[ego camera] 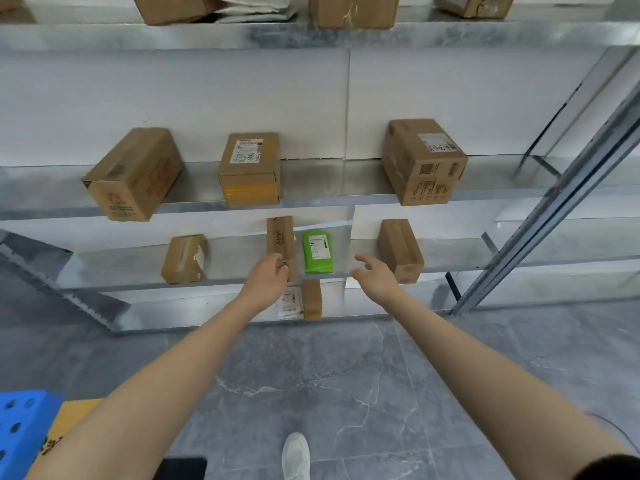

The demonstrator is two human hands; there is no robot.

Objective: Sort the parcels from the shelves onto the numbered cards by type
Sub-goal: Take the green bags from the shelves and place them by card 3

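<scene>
The shelves (311, 195) are made of shiny galvanised metal; matt brown cardboard forms the boxes (249, 169); glossy green plastic wraps one parcel (317, 251); the floor (311, 375) is polished grey stone.

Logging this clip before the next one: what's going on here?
A person stands at metal shelving that holds parcels. Their left hand grips the near end of a narrow cardboard box on the lower shelf. The right hand hovers open and empty, close to a green parcel and a brown box. Nothing has been lifted off yet.
</scene>
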